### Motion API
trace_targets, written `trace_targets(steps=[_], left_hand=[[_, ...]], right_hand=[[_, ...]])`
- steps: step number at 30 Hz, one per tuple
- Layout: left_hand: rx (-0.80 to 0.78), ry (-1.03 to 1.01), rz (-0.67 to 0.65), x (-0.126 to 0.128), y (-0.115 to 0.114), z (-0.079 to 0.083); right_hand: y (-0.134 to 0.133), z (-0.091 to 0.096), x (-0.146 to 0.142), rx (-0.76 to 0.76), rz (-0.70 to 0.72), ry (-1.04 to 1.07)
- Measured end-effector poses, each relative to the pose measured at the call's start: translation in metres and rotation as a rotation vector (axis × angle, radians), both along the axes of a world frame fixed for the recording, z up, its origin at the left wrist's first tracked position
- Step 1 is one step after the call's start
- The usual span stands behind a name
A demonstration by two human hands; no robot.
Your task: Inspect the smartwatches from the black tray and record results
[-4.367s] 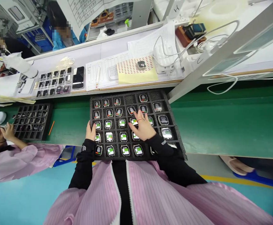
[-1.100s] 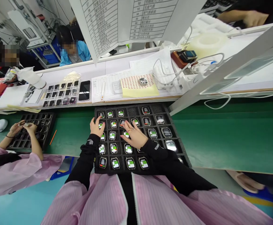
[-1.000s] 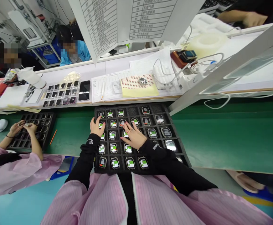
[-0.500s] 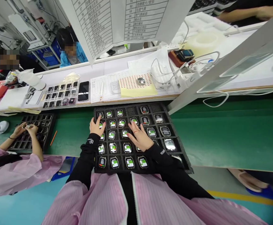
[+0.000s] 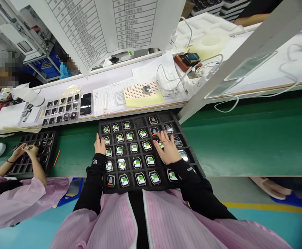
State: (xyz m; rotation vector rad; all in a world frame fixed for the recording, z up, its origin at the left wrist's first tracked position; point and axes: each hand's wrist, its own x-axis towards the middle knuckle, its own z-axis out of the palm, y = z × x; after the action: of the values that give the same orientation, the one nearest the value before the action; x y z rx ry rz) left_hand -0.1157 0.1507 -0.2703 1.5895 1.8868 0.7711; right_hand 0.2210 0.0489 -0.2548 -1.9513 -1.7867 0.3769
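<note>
A black foam tray [image 5: 140, 120] lies on the green belt [image 5: 244, 138] in front of me, its pockets filled with several small smartwatch bodies [image 5: 135, 162] whose screens are lit, most showing green and white blocks. My left hand [image 5: 99, 145] rests on the tray's left edge, fingers together and flat, holding nothing. My right hand [image 5: 167, 148] lies spread over the watches in the right middle of the tray, fingertips touching screens near the far rows. Both arms wear black sleeves under a pink striped coat.
To the left a co-worker's hands [image 5: 26, 150] hold a small part over another black tray [image 5: 36, 148]. The white shelf behind carries a tray of dark watch bodies [image 5: 60, 109], a phone [image 5: 86, 103], papers, a yellow pad [image 5: 143, 95] and cables. A slanted metal post [image 5: 218, 65] rises at right.
My right hand has slid from the tray's middle columns to the right columns. My left hand drew back from the far left watches to the tray's left edge. The view shifted slightly.
</note>
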Motion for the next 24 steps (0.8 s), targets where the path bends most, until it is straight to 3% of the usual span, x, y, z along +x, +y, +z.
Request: trace_targets(steps=[7, 15, 24], left_hand=[[-0.045, -0.087, 0.002, -0.005, 0.003, 0.0], [-0.175, -0.179, 0.051, -0.004, -0.01, 0.006], [-0.193, -0.187, 0.091, 0.005, -0.011, 0.018]], right_hand=[[0.008, -0.004, -0.003, -0.074, 0.004, -0.067], [0.003, -0.007, 0.035, -0.043, -0.196, -0.006], [0.004, -0.006, 0.049, -0.035, -0.209, 0.03]])
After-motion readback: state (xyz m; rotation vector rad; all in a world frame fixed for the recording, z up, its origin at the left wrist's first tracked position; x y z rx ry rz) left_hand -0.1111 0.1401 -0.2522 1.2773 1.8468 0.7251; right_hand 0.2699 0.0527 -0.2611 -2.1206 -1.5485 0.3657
